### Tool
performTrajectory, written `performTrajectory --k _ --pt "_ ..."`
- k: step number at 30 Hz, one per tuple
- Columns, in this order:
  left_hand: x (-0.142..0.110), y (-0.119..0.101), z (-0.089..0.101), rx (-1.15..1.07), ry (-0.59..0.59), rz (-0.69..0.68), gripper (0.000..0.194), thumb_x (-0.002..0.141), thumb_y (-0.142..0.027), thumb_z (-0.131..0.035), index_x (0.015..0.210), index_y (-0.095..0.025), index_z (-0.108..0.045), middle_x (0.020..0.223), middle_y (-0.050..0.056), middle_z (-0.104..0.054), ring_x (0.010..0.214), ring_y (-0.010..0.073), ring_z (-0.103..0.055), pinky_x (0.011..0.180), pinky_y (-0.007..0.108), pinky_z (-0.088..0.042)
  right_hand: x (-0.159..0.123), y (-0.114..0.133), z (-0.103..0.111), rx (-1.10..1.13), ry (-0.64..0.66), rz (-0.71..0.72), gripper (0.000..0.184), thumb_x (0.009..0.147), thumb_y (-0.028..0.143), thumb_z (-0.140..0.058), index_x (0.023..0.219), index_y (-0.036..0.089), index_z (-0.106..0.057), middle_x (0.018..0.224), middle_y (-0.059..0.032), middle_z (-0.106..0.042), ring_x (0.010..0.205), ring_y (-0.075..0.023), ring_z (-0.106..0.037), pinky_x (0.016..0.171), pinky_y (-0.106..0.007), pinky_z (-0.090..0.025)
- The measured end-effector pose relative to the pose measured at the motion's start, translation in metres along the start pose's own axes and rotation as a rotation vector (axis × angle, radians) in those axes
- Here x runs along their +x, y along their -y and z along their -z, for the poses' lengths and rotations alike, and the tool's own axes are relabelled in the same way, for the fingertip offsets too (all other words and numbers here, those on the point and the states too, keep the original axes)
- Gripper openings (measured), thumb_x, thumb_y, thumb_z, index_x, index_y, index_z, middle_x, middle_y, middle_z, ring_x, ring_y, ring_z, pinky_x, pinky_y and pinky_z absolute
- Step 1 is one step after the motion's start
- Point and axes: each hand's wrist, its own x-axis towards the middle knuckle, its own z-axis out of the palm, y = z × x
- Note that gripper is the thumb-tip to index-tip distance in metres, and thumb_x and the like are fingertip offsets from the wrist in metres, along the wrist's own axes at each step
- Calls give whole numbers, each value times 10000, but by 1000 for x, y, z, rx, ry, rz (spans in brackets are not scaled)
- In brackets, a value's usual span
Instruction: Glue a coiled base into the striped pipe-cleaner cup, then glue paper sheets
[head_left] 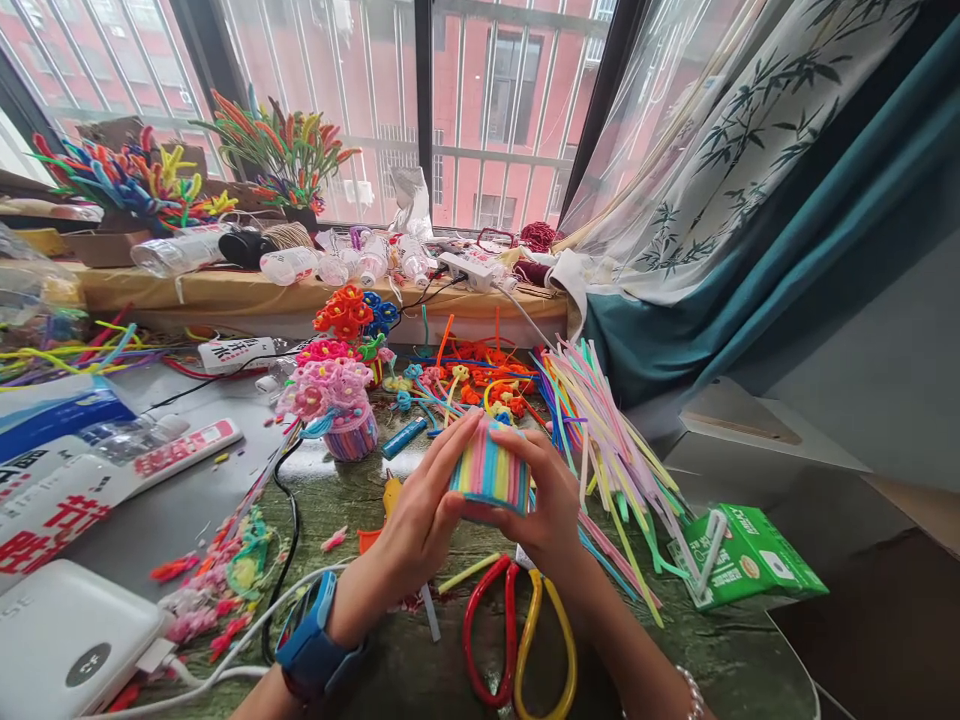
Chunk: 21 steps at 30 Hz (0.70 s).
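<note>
1. A green counter [341, 505] sits by a big window [465, 120] with metal bars.
2. The short, round pot with fuzzy pink, yellow and blue stripes [491, 470] is up above the counter. It tips a bit. Its stripes run near to far, the far end leaning a little left. I can't tell if that is its longest way.
3. The pot is between the two hands, touching both.
4. The left hand [421, 505] has bent fingers and a thumb pressed on the pot's left side. The right hand [551, 495] curls on its right side, thumb low.
5. Both arms reach in from the bottom, over red and yellow looped scissor handles [510, 630].
</note>
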Motion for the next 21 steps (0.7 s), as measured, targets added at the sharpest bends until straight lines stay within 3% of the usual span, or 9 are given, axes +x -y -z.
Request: performTrajectory --k 8,13,17,21 --pt "-1 4 2 55 31 74 604 1023 -503 -295 1578 -286 -197 1620 82 -313 1476 256 -312 1206 381 -252 5 -4 -7 477 -42 -451 412 885 569 -624 1205 314 -672 1255 -34 -681 1160 -269 -626 967 -379 -491" --pt "0 6 2 186 21 53 723 958 -611 -395 1575 -292 -196 1575 118 -374 1437 300 -359 1163 452 -312 8 -6 -12 794 -64 -789 527 855 639 -606 1193 243 -690 1263 -63 -686 1212 -285 -601 1043 -423 -457" --pt "2 3 1 334 42 70 861 852 -619 -606 1557 -304 -226 1537 125 -423 1391 320 -404 1130 484 -349 10 -6 -8 1027 54 -1089 567 847 615 -635 1250 215 -655 1148 -68 -735 1061 -259 -686 901 -386 -554" --pt "4 1 -2 357 54 79 852 837 -532 -683 1531 -274 -262 1456 130 -516 1325 301 -475 1095 470 -402 10 -5 -3 1095 113 -1235 461 902 552 -597 1151 174 -691 974 -64 -773 823 -190 -729 694 -289 -583"
